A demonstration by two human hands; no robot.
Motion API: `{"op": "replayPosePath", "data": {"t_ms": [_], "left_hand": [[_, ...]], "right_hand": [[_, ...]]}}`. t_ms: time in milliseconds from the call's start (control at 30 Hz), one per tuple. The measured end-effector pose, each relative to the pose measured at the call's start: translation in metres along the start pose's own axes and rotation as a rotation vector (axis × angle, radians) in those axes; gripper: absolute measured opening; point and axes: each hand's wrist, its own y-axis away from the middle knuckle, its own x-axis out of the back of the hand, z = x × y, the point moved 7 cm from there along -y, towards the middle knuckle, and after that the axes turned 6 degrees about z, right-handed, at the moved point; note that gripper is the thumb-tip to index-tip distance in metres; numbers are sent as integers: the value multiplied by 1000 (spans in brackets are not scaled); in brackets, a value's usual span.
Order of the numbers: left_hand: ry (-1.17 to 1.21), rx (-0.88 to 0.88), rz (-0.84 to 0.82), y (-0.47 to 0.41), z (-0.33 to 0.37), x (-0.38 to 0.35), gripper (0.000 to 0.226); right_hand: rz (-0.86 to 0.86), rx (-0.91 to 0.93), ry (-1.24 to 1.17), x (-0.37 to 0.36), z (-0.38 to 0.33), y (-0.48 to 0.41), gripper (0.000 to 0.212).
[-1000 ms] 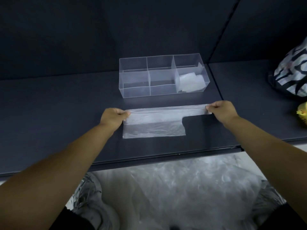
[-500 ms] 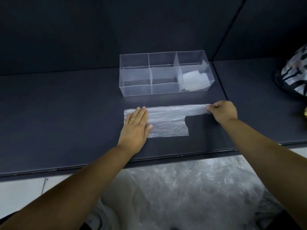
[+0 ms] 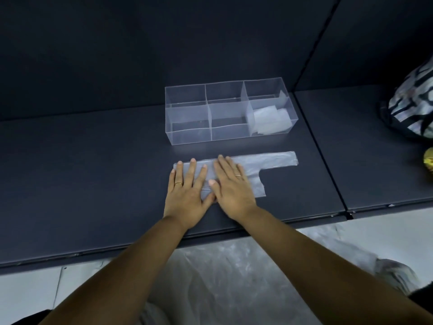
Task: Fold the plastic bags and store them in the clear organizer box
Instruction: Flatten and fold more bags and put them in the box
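A translucent plastic bag (image 3: 269,161) lies flat on the dark table, folded lengthwise, its handle strip reaching right. My left hand (image 3: 187,186) presses flat on the bag's left end, fingers straight. Beside it, my right hand (image 3: 232,184) lies flat on the bag's middle, thumbs nearly touching. Behind the bag stands the clear organizer box (image 3: 187,113) with several compartments. A folded white bag (image 3: 269,120) sits in its right front compartment; the other compartments look empty.
A pile of loose plastic bags (image 3: 234,277) lies in my lap below the table edge (image 3: 257,227). A black-and-white patterned bag (image 3: 414,106) and a yellow object (image 3: 428,159) sit at the far right. A seam (image 3: 323,156) splits the tabletop.
My left hand went from gripping the bag's left end to pressing flat on it. My right hand let go of the handle strip and moved left onto the bag's middle.
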Motion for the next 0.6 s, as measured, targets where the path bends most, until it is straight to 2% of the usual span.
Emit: {"op": "replayPosePath", "data": {"t_ms": [100, 200, 267, 333, 433, 533, 600], "left_hand": [[14, 16, 4, -1, -1, 0, 80], [8, 19, 14, -1, -1, 1, 85], [-8, 26, -1, -1, -1, 2, 86], [-40, 35, -21, 0, 0, 3, 87], [-42, 35, 29, 3, 3, 15, 85], [105, -114, 173, 14, 24, 36, 69], [193, -244, 151, 22, 43, 36, 64]], "right_hand": [[11, -67, 194, 13, 61, 0, 67], [7, -192, 271, 39, 119, 3, 68], [16, -255, 332, 56, 141, 4, 68], [120, -259, 359, 75, 140, 8, 68], [256, -84, 164, 92, 105, 26, 47], [146, 72, 85, 80, 78, 51, 24], [118, 24, 38, 74, 80, 57, 17]]}}
